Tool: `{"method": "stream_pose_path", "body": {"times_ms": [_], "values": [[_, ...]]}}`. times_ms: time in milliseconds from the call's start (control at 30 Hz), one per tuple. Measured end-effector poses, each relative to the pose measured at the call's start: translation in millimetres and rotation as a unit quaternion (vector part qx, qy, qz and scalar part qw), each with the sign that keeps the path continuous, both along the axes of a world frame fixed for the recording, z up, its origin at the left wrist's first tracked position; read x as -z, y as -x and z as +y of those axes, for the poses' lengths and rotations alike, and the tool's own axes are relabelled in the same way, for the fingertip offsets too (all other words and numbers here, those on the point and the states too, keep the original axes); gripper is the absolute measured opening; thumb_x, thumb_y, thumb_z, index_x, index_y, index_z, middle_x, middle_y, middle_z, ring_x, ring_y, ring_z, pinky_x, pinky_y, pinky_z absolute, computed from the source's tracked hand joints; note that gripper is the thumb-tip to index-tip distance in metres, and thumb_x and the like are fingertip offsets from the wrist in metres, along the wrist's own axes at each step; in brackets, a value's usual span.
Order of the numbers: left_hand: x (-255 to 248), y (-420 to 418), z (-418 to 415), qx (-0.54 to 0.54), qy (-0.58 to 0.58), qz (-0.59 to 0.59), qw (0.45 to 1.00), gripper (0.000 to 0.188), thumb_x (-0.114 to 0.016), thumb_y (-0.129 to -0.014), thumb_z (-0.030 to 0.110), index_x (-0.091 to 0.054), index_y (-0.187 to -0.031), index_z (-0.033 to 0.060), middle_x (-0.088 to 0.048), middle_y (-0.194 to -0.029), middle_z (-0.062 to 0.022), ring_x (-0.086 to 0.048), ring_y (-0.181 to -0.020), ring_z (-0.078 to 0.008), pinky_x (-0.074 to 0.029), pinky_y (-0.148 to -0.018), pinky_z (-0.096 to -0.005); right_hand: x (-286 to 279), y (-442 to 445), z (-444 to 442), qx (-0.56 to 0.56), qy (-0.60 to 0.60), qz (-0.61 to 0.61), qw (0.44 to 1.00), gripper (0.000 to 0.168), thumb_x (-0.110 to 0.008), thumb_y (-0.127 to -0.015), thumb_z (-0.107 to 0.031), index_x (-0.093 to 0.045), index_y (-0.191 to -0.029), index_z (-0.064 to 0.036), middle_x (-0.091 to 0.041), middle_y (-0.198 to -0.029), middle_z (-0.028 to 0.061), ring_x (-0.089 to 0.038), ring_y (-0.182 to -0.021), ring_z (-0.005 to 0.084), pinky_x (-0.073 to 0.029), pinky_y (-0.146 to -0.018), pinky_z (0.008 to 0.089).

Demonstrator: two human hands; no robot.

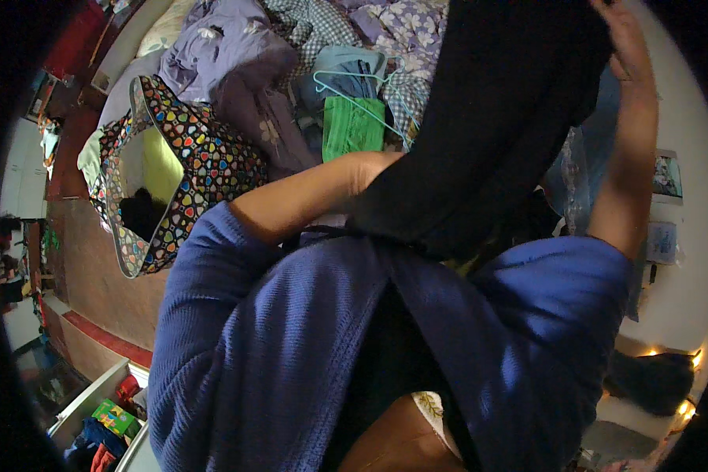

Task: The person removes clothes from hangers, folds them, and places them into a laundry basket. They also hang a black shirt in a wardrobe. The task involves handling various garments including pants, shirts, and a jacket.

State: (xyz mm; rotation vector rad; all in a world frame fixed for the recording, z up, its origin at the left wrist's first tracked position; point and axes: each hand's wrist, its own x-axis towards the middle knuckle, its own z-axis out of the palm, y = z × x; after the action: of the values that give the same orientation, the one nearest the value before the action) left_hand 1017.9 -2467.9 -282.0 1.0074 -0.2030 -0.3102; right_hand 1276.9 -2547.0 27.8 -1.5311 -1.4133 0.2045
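Note:
A large black cloth garment is raised in front of me and spreads from the top of the view down to my chest. At its right edge, my right hand grips the fabric, with the fingers partly cut off by the view's rim. My left hand reaches in from the left; beyond the wrist it is covered by the black cloth, so its fingers are hidden. Just past that wrist lie a folded green cloth and a light-blue hanger on the heap of bedding.
Purple bedding and checked fabric are heaped ahead. An open heart-patterned fabric bag stands at the left, with something dark inside. At lower left is an open drawer holding clothes and a green box. A pale wall runs along the right.

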Motion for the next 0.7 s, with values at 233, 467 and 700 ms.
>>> {"method": "stream_pose_path", "body": {"times_ms": [233, 467, 700], "values": [[-8, 10, -27, -0.139, -0.12, -0.11, 0.977, 0.03, -0.04, -0.086, 0.012, -0.052, -0.11, 0.0005, -0.054, -0.111, -0.0097, -0.051, -0.103, -0.0188, -0.04, -0.089, -0.0299, 126, 8, 5, 0.01, 0.231, -0.29, 0.929, 0.038, -0.056, -0.084, -0.022, -0.05, -0.118, -0.005, -0.057, -0.108, 0.0093, -0.054, -0.1, 0.0185, -0.042, -0.085, 0.0296], [-62, 16, -38, -0.291, -0.348, -0.339, 0.824, 0.026, -0.053, -0.077, 0.016, -0.056, -0.1, 0.0046, -0.057, -0.1, -0.01, -0.055, -0.092, -0.0208, -0.045, -0.079, -0.0312, 83, 161, -49, -0.197, 0.092, -0.294, 0.931, 0.025, -0.064, -0.068, -0.002, -0.062, -0.093, -0.002, -0.06, -0.093, 0.0112, -0.057, -0.085, 0.0244, -0.044, -0.077, 0.0315], [-87, 28, -31, -0.285, -0.458, -0.337, 0.771, 0.035, -0.062, -0.068, 0.028, -0.055, -0.096, 0.0077, -0.055, -0.098, -0.0127, -0.054, -0.09, -0.0278, -0.046, -0.074, -0.0361, 97, 191, -65, -0.183, 0.038, -0.388, 0.902, 0.041, -0.072, -0.055, -0.008, -0.063, -0.095, -0.002, -0.056, -0.085, 0.007, -0.052, -0.077, 0.0235, -0.042, -0.071, 0.0364]]}}
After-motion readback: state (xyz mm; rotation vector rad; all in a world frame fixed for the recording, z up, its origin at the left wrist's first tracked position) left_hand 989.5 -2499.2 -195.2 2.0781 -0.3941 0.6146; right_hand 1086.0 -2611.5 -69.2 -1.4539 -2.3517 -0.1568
